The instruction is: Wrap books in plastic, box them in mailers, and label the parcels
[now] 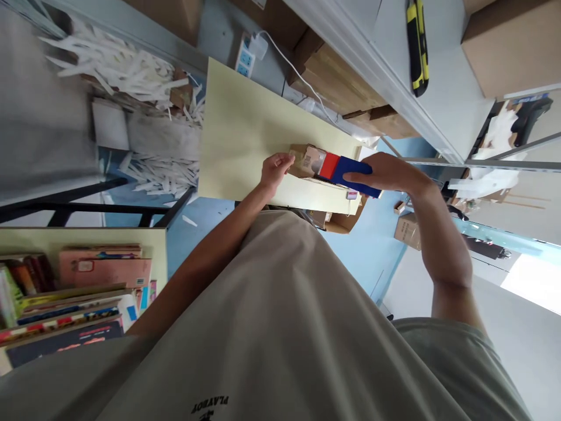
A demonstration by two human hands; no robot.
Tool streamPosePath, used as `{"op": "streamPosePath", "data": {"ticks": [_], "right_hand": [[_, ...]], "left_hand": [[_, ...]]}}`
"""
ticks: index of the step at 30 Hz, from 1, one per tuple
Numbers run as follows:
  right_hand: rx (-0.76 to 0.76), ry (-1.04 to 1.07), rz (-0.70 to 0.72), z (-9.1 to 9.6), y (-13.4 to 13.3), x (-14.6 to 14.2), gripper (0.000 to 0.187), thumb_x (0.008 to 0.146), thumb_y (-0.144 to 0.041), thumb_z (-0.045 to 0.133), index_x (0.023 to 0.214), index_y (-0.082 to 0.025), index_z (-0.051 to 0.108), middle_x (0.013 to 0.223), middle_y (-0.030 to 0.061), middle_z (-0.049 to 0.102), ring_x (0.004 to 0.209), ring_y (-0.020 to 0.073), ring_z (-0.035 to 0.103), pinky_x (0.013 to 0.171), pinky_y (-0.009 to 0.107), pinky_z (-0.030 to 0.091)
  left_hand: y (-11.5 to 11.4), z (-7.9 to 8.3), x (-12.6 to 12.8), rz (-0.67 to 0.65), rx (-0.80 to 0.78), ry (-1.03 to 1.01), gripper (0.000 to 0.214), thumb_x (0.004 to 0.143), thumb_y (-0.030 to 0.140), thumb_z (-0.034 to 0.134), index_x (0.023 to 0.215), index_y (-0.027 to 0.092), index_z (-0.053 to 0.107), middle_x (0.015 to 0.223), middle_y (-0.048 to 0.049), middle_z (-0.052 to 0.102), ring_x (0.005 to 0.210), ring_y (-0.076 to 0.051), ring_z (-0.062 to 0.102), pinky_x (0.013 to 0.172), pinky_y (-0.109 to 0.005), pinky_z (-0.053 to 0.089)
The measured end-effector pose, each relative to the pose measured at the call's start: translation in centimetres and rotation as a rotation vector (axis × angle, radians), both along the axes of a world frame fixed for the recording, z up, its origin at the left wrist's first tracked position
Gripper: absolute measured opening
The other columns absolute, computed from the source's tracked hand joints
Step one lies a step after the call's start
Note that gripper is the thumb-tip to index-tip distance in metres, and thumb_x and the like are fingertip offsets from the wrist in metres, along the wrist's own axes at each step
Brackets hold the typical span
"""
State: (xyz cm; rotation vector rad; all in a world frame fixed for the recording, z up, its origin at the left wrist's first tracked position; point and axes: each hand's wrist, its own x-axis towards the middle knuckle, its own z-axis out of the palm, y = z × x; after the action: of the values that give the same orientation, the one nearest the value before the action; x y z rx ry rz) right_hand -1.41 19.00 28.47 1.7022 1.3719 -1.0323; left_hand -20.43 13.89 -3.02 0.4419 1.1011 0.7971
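Observation:
My right hand (385, 173) is closed around a blue and red box (339, 168), held flat over a pale yellow tabletop (245, 134). One end of that box is pushed against or into a small brown cardboard carton (305, 159) lying on the table. My left hand (275, 169) has its fingers curled against the carton's near end, touching it. Whether the blue and red box is inside the carton or just beside it is unclear. My grey shirt fills the lower half of the view.
Heaps of white paper strips (127, 70) lie beyond the table. A power strip (245, 58) with a white cable sits at the table's edge. Brown cartons (342, 82) and a yellow-black tool (417, 47) rest on grey shelving. Stacked books (79, 292) sit lower left.

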Motion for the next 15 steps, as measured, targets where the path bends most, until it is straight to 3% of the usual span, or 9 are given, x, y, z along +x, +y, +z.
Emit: {"op": "streamPosePath", "data": {"ticks": [6, 10, 15], "right_hand": [[0.019, -0.164, 0.146, -3.8, 1.4, -1.1, 0.075, 0.099, -0.09, 0.067, 0.104, -0.018, 0.082, 0.08, 0.0134, 0.075, 0.084, 0.0322, 0.075, 0.081, 0.043, 0.053], [0.004, -0.19, 0.158, -4.3, 1.3, -1.5, 0.078, 0.101, -0.091, 0.063, 0.103, -0.016, 0.082, 0.08, 0.0153, 0.075, 0.083, 0.0315, 0.074, 0.078, 0.043, 0.052], [0.01, -0.222, 0.165, -4.5, 1.0, -1.8, 0.073, 0.105, -0.084, 0.06, 0.103, -0.015, 0.083, 0.084, 0.0168, 0.077, 0.083, 0.0311, 0.075, 0.078, 0.043, 0.051]], "left_hand": [[0.2, -3.2, 2.5, -0.023, -0.085, 0.008, 0.029, 0.092, 0.041, 0.099, 0.091, 0.021, 0.078, 0.085, -0.0029, 0.078, 0.074, -0.015, 0.063, 0.064, -0.026, 0.047], [-0.5, -4.3, 3.9, 0.001, -0.044, 0.049, 0.031, 0.088, 0.042, 0.099, 0.087, 0.022, 0.075, 0.081, -0.0036, 0.076, 0.079, -0.017, 0.067, 0.072, -0.027, 0.053], [-0.9, -4.7, 5.4, 0.055, 0.061, 0.132, 0.02, 0.097, 0.033, 0.089, 0.091, 0.022, 0.074, 0.09, -0.0047, 0.079, 0.088, -0.02, 0.073, 0.082, -0.031, 0.056]]}}
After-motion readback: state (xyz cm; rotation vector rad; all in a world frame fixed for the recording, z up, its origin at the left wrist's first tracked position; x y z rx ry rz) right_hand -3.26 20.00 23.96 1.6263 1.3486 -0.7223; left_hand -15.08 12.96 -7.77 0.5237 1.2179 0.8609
